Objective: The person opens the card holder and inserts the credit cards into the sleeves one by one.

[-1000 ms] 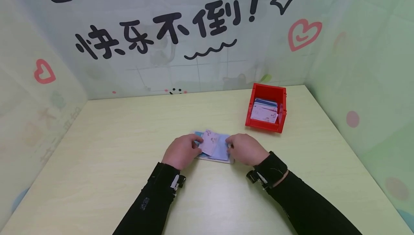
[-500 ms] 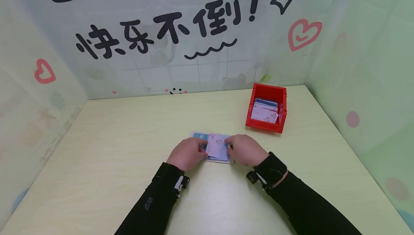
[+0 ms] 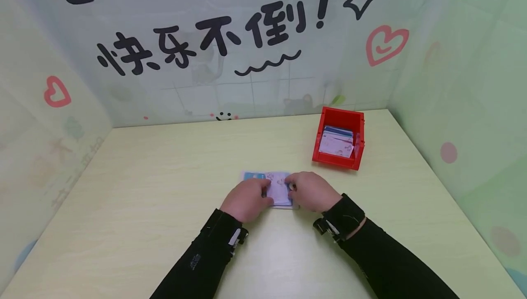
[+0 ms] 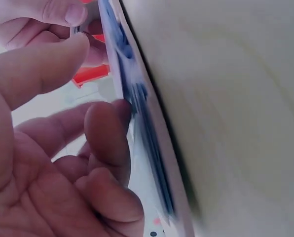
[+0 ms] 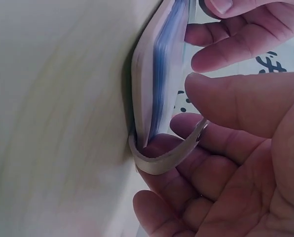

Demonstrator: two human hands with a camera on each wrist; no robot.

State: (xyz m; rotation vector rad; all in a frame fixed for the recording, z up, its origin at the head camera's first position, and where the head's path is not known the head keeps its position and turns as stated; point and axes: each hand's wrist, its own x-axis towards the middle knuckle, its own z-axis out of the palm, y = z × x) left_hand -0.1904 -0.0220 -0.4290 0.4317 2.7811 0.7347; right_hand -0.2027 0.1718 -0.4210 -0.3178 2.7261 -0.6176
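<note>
A small pale-pink card holder (image 3: 285, 207) with blue inner pages lies opened out on the table. On its right page is a pink card (image 3: 278, 189) with small floral marks. My left hand (image 3: 247, 200) holds the card's left side, index finger near the top edge and thumb near the bottom. At the right edge of the holder, my right hand (image 3: 314, 191) grips it with thumb and index finger. The right wrist view shows the holder's pale strap (image 5: 169, 161), with a metal snap, curving across the right fingers. Stacked blue page edges (image 4: 154, 153) show in the left wrist view.
A red plastic bin (image 3: 341, 117) with several pink and blue cards (image 3: 336, 144) stands at the back right of the pale wooden table (image 3: 173, 162). Printed cloth walls (image 3: 197, 88) close off the back and both sides.
My left hand has moved right with the pink card, which has gone from tilted to straight and now lies further over the right page. The right hand has stayed almost still.
</note>
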